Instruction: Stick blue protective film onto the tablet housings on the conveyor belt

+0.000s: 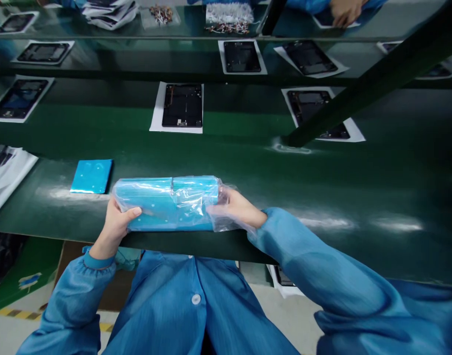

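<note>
Near the table's front edge is a clear plastic bag [222,224] around two side-by-side stacks of flat blue pieces [155,204]. My left hand [118,217] is closed on the left end of the bagged stacks, its thumb across the front. At the right end my right hand [235,204] grips the stacks, with loose plastic over its fingers, so part of the grip is hidden. A separate flat, shiny blue piece [91,176] lies on the green table to the left, apart from both hands.
A dark, opened tablet-like device [183,106] rests on a white sheet ahead, with several similar ones along the line and shelf. A slanted dark post [344,106] meets the table at right. Another person's hand [346,11] shows at the top. White sheets [11,177] lie far left.
</note>
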A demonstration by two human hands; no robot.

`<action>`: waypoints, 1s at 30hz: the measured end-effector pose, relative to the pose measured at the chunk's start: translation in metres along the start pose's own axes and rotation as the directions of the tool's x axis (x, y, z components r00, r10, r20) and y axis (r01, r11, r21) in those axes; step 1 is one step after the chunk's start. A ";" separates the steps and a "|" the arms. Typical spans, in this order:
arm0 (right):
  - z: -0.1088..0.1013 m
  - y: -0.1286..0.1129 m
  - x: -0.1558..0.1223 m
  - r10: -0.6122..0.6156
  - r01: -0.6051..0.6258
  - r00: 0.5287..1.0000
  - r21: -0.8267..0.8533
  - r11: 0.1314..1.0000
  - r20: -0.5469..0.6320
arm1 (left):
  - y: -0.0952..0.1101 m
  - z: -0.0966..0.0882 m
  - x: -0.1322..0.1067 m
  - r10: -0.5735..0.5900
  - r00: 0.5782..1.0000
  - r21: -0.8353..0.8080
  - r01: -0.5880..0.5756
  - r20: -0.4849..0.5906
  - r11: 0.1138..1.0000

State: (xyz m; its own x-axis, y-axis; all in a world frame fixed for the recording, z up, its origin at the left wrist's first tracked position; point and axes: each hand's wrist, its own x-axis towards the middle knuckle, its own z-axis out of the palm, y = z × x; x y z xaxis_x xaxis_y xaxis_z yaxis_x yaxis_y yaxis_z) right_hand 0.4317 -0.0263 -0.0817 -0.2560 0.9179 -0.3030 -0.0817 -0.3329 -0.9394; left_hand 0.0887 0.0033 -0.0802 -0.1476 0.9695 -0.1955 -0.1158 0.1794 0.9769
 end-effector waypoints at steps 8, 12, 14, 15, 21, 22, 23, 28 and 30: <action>0.024 -0.002 0.000 -0.096 0.060 0.938 -0.117 0.991 -0.334 | 0.000 0.000 0.001 0.079 0.997 -0.006 -0.079 0.012 0.997; 0.027 -0.007 0.003 -0.045 0.024 0.971 -0.093 0.995 -0.236 | -0.002 -0.006 0.001 0.090 0.996 -0.003 -0.090 0.014 0.996; 0.029 -0.009 0.003 -0.030 0.010 0.977 -0.091 0.996 -0.211 | -0.003 -0.008 0.001 0.089 0.996 -0.002 -0.089 0.016 0.996; 0.031 -0.010 0.003 -0.022 0.002 0.977 -0.092 0.996 -0.211 | -0.004 -0.008 0.000 0.087 0.996 0.000 -0.087 0.017 0.996; 0.043 -0.003 -0.001 0.065 -0.074 0.969 -0.025 0.997 -0.239 | 0.001 0.002 -0.009 0.033 0.996 0.054 -0.038 0.087 0.998; 0.044 -0.001 -0.002 0.083 -0.090 0.966 -0.014 0.996 -0.247 | 0.003 0.005 -0.010 0.011 0.992 0.069 -0.019 0.123 0.997; 0.045 0.000 -0.002 0.102 -0.108 0.962 -0.009 0.994 -0.254 | 0.006 0.008 -0.011 -0.013 0.987 0.085 -0.001 0.163 0.996; 0.047 -0.001 -0.005 0.149 -0.161 0.950 -0.021 0.987 -0.276 | 0.016 0.013 -0.010 -0.052 0.968 0.126 0.021 0.245 0.992; 0.044 -0.006 -0.010 0.140 -0.155 0.951 -0.036 0.987 -0.277 | 0.022 0.011 -0.012 -0.042 0.971 0.112 0.016 0.234 0.994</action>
State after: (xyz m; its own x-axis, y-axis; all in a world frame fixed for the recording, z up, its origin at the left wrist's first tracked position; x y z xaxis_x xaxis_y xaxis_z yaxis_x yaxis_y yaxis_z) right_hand 0.3920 -0.0428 -0.0657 0.0118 0.8859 -0.4636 -0.0066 -0.4636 -0.8860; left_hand 0.0985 -0.0025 -0.0559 0.0918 0.9732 -0.2109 -0.0079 0.2125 0.9771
